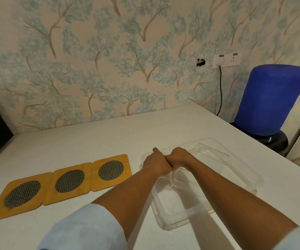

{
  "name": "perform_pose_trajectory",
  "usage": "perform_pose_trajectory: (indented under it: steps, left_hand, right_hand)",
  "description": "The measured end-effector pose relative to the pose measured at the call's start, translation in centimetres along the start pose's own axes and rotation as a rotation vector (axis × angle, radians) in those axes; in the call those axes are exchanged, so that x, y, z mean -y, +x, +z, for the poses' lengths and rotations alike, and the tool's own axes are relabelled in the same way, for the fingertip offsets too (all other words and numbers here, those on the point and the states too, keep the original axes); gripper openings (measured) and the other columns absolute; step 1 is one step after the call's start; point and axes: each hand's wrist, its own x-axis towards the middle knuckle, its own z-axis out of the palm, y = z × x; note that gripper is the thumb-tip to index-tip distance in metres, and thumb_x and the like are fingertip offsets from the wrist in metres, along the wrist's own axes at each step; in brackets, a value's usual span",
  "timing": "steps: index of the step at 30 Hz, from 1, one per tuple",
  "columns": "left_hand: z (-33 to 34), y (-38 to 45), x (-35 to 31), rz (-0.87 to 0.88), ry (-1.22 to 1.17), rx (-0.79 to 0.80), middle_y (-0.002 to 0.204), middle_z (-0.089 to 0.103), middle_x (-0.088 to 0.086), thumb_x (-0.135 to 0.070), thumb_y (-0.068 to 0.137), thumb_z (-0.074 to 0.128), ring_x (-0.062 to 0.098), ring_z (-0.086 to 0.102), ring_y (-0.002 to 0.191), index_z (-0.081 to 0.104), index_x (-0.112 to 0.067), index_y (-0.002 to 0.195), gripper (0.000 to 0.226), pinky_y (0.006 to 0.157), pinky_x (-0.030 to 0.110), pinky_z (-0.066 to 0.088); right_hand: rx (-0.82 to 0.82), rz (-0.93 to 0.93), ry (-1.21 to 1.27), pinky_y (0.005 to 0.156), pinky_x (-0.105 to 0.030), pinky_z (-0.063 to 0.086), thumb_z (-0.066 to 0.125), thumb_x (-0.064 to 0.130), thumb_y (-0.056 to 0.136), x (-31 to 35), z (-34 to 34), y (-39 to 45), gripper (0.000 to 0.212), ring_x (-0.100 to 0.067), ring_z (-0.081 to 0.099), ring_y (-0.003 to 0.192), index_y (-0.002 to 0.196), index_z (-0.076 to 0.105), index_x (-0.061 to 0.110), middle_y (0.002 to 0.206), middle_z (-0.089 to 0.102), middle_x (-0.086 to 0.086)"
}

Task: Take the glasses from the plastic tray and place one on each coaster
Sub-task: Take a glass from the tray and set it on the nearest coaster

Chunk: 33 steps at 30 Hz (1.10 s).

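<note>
Pale sleeves (84, 230) lower frame; left hand (156, 164) and right hand (180, 156) meet at centre, fingers curled around clear glasses (167, 181) over the plastic tray (241, 170); three coasters (62, 183), lower left, all bare: none placed yet

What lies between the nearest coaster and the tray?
Head view: only bare table between the right coaster and the tray.
</note>
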Motion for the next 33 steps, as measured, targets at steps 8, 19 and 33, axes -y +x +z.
perform_pose_trajectory:
  steps: [8,19,33]
  left_hand:
    - [-1.1,-0.2,-0.1,-0.003,-0.091,-0.064,0.098,0.061,0.004,-0.044,0.078,0.072,0.022,0.062,0.088,0.029,-0.003,0.138,0.084,0.059,0.029,0.043]
    - [-6.1,-1.1,1.0,0.029,-0.209,-0.22,0.12,0.063,0.007,-0.06,0.072,0.07,0.026,0.061,0.095,0.053,-0.012,0.128,0.076,0.065,0.032,0.046]
    - [-10.4,-1.8,8.5,0.031,-0.372,-0.36,0.136,0.057,0.005,-0.042,0.066,0.081,0.023,0.058,0.119,0.048,-0.014,0.142,0.087,0.092,0.031,0.048]
  right_hand:
    - [-0.048,0.031,0.093,0.058,-0.025,0.047,0.067,0.03,0.08,0.9,-1.2,-0.6,0.034,-0.02,0.07,0.06,0.055,0.053,0.011,0.045,0.061,-0.003]
    - [-0.121,-0.021,0.441,0.075,-0.04,0.062,0.079,0.026,0.075,4.4,-2.4,-0.8,0.028,-0.021,0.057,0.057,0.082,0.065,0.003,0.066,0.064,-0.007]
    - [-0.127,-0.268,0.394,0.067,-0.036,0.056,0.08,0.034,0.07,10.3,2.5,-0.9,0.035,-0.021,0.063,0.069,0.068,0.059,0.006,0.07,0.06,-0.009]
